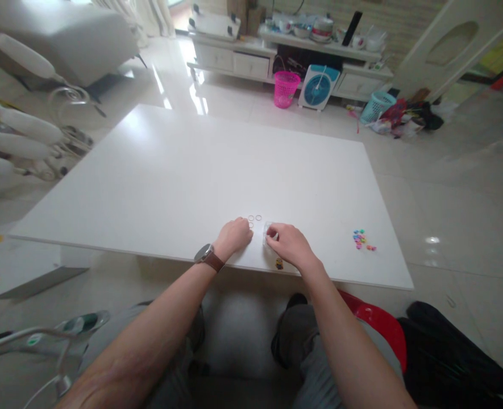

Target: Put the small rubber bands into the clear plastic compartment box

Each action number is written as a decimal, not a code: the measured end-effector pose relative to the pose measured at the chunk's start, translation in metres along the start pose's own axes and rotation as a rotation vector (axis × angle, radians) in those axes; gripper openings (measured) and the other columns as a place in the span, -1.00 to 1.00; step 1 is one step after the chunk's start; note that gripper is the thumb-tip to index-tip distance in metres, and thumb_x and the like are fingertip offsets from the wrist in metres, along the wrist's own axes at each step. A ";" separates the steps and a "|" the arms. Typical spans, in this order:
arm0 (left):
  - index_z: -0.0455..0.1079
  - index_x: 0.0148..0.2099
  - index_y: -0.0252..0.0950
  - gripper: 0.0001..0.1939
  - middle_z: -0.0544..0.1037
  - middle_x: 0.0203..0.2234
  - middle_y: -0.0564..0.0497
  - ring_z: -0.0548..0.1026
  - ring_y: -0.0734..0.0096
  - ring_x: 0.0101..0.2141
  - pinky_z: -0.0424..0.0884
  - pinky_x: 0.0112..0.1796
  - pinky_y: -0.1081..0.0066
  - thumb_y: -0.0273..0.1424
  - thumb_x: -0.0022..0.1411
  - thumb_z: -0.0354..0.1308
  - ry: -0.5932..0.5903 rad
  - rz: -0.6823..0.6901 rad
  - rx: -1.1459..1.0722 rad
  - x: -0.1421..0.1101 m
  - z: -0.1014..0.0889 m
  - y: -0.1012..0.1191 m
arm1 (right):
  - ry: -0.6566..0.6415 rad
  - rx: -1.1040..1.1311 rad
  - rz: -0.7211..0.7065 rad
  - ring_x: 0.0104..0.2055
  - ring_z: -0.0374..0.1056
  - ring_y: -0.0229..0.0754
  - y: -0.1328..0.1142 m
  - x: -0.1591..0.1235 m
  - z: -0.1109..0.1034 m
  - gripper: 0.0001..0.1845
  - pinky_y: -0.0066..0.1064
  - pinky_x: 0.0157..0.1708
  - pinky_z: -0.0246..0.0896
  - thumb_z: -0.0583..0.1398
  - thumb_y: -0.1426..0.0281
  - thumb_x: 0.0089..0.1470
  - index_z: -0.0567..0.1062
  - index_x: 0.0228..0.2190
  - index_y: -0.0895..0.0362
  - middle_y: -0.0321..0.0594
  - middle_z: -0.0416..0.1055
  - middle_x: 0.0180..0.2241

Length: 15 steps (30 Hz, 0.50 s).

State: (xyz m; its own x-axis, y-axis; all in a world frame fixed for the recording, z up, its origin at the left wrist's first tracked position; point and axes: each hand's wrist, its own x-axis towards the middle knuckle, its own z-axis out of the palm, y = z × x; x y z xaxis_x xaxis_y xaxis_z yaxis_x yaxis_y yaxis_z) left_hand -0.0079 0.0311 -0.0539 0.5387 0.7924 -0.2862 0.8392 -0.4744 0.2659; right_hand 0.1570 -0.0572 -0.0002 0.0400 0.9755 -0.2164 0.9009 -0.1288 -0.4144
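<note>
Near the front edge of the white table (217,170), my left hand (234,237) rests with its fingers curled down. Thin rings (258,217) lie just past its fingertips, one partly behind them. Whatever those fingers press or hold is hidden. My right hand (291,243) is bent over a small clear plastic box (267,226), thumb and fingers drawn together at it. I cannot make out what is in that pinch. A small dark and yellow piece (279,263) lies below the right hand, close to the table edge.
Several small bright-coloured pieces (359,238) lie in a cluster on the table's right side. A red stool (374,321) stands below the right corner. Across the floor are a pink basket (286,90), a blue and white fan (318,86) and a light blue basket (378,107).
</note>
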 end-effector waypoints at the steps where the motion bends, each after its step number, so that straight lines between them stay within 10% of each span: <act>1: 0.52 -0.22 -0.34 -0.75 0.63 -0.25 -0.23 0.60 0.19 -0.23 0.42 -0.24 0.34 -0.39 0.34 0.02 -0.001 0.002 -0.021 0.002 0.000 -0.002 | 0.002 0.000 0.000 -0.20 0.46 -0.15 0.000 0.000 0.000 -0.82 -0.41 -0.23 0.17 0.18 0.35 0.21 0.60 -0.27 0.05 -0.21 0.61 -0.22; 15: 0.41 -0.03 -0.34 -0.78 0.56 -0.08 -0.20 0.57 0.19 -0.12 0.40 -0.15 0.31 -0.39 0.39 0.00 0.138 -0.033 -0.027 0.012 0.007 -0.003 | -0.004 0.020 -0.017 -0.19 0.45 -0.16 0.002 -0.003 -0.002 -0.83 -0.41 -0.24 0.14 0.17 0.36 0.20 0.58 -0.28 0.06 -0.22 0.60 -0.21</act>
State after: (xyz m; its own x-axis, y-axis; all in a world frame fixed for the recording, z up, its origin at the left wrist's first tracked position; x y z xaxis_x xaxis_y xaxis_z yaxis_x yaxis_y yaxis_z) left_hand -0.0039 0.0396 -0.0646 0.4937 0.8536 -0.1662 0.8530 -0.4380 0.2838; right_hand 0.1597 -0.0597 0.0013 0.0227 0.9768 -0.2131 0.8928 -0.1157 -0.4352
